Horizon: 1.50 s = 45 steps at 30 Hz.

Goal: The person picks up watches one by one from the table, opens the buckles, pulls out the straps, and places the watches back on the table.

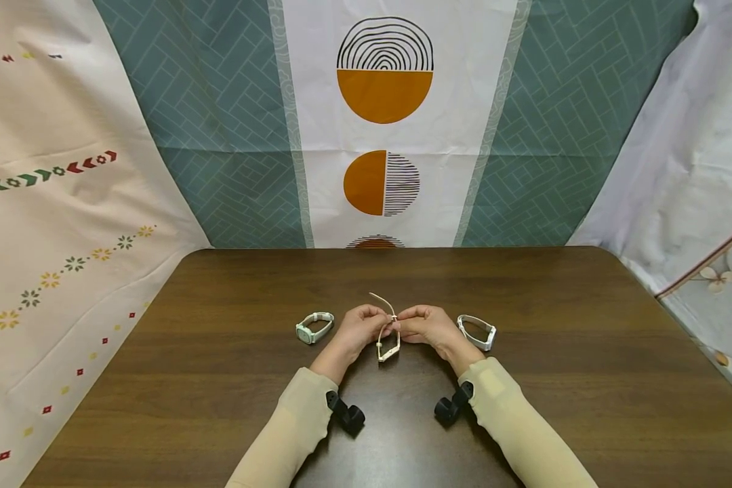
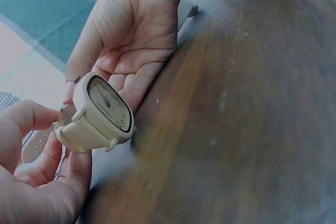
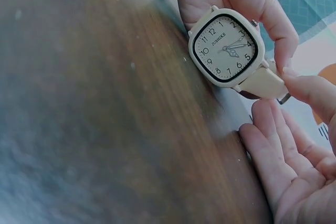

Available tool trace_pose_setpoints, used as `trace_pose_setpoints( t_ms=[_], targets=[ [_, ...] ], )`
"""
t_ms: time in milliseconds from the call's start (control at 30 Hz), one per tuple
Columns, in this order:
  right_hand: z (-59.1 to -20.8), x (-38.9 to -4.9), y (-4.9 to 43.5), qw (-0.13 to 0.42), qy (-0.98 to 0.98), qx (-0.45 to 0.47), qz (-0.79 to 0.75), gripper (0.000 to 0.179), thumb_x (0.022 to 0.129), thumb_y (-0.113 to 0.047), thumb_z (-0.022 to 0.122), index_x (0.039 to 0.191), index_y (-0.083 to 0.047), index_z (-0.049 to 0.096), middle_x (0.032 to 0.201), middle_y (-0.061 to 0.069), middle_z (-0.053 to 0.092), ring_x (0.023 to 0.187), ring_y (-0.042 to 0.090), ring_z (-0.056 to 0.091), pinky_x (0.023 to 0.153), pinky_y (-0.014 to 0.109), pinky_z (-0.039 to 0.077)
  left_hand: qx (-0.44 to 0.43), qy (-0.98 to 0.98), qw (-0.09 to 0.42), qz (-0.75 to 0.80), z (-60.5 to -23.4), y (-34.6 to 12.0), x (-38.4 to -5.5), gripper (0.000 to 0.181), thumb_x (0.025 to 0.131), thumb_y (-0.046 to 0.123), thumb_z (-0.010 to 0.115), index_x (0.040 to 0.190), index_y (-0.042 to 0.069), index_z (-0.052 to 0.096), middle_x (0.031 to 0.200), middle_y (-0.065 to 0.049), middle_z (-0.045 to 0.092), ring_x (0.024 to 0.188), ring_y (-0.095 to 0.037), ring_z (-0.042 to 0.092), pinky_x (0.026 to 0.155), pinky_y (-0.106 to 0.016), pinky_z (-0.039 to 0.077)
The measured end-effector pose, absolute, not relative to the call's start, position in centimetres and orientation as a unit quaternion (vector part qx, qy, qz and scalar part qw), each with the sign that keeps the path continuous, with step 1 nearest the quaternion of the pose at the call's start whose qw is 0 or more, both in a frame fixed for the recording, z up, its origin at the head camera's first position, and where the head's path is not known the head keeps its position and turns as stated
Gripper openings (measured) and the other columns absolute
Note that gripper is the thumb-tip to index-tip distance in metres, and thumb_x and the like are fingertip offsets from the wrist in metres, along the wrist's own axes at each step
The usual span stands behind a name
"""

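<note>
Between my two hands is a cream wristwatch (image 1: 390,354) with a rounded-square dial (image 3: 226,51), its case hanging toward me. My left hand (image 1: 360,327) pinches the strap from the left with thumb and fingers. From the right, my right hand (image 1: 428,328) pinches the strap close to the metal buckle (image 3: 284,98). The strap bends into a loop, and its long holed end (image 2: 35,146) sticks out past the fingers, away from me. Fingertips of both hands meet at the buckle and partly hide it.
A pale green watch (image 1: 314,328) lies with its strap looped, left of my left hand. To the right of my right hand lies a white watch (image 1: 477,333), also looped. All this is on a brown wooden table (image 1: 250,285), with patterned cloth (image 1: 384,135) behind it.
</note>
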State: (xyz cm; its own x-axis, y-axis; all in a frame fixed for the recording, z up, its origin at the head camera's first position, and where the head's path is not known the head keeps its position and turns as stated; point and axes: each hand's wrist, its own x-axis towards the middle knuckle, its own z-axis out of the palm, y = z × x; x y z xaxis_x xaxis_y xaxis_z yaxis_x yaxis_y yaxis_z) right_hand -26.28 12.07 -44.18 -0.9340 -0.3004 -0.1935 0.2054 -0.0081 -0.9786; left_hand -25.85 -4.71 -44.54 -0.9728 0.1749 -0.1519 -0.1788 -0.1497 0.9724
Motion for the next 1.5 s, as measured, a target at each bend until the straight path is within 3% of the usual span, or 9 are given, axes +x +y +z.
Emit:
trace_pose_setpoints(
  t_ms=[767,1500],
  targets=[
    [-44.13,-26.55,12.31,0.190,0.687,-0.051,-0.699,0.029,0.082,0.002,0.064,0.109,0.014,0.059,0.084,0.000,0.067,0.074,0.011,0.064,0.074,0.025,0.055,-0.009,0.635,0.058,0.771,-44.44,-4.35,-25.78,0.012,0.083,-0.005,0.055,0.092,-0.012,0.057,0.068,0.003,0.056,0.063,-0.004,0.058,0.064,-0.016,0.050],
    [-43.94,-26.93,12.47,0.200,0.706,-0.048,-0.678,0.036,0.084,-0.002,0.065,0.115,0.015,0.059,0.093,0.001,0.068,0.080,0.008,0.063,0.073,0.022,0.054,-0.018,0.609,0.053,0.791,-44.77,-3.99,-26.32,0.011,0.085,-0.004,0.055,0.092,-0.012,0.056,0.068,0.004,0.056,0.062,-0.002,0.056,0.063,-0.014,0.049]
  ],
)
